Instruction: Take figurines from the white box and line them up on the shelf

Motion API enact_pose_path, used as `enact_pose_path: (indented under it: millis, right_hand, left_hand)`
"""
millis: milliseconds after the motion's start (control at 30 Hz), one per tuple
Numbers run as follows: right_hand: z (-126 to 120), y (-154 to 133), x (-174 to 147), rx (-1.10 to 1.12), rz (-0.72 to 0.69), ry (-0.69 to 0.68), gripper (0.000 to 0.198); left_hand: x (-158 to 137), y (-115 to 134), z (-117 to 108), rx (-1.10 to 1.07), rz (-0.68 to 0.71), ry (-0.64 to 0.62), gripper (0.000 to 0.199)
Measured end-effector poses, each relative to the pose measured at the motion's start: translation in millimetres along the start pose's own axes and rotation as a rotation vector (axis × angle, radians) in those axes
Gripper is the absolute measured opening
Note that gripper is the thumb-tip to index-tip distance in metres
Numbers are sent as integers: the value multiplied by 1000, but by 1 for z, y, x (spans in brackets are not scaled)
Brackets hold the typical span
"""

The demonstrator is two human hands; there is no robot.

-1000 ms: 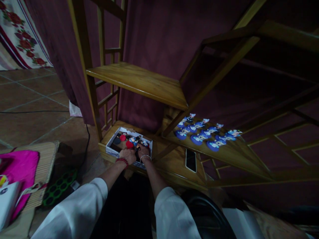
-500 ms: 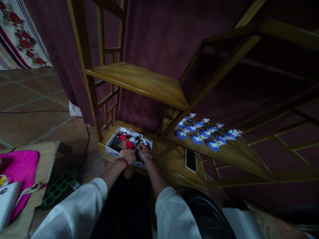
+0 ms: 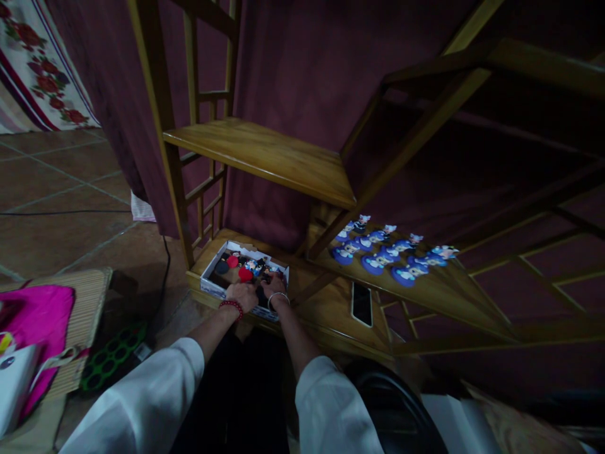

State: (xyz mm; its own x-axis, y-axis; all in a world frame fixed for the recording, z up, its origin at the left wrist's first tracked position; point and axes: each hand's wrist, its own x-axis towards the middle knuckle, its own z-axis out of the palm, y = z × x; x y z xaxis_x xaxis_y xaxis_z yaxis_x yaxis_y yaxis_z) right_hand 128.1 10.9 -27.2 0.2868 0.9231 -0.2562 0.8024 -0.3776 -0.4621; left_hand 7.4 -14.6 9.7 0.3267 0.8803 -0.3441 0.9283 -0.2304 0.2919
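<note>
A white, patterned-sided shallow box (image 3: 208,287) sits on the lowest shelf, with small figurines (image 3: 258,266) in red, black, blue and white inside. My left hand (image 3: 242,296), a red bead bracelet at its wrist, is closed at the box's front side; whatever its fingers hold is hidden. Beside it, my right hand (image 3: 274,287), wearing a silver bangle, reaches into the box's right half. Its fingers are bent around a small dark item among the figurines, too small to name. A red round piece (image 3: 245,274) lies just left of the hands.
Rows of purple-based figurines (image 3: 373,262) stand on the shelf to the right. A phone (image 3: 362,304) lies on the lower board. Another wooden shelf (image 3: 265,154) overhangs the box. A black chair (image 3: 392,403) is close on my right; a bamboo-topped table (image 3: 89,315) stands left.
My right hand's fingers have shifted slightly within the box, and a dark item now shows at their tips. My left hand stays in nearly the same place.
</note>
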Motion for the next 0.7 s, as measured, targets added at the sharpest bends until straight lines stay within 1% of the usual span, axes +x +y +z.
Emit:
enact_pose_path:
  millis: [100,267,467,700]
  right_hand:
    - [3,2,1,12,-27,11,38]
    - [9,8,6,22,-68,2,22]
    - [13,11,8,36,-124,-42,21]
    - [20,14,11,51,-109,-54,19]
  left_hand:
    - [1,-1,1,4,1,-7,28]
    - [2,-2,3,7,-2,-10,28]
    - [3,-3,5,-15,0,-2,28]
    - [2,-3,6,-11,6,14,29]
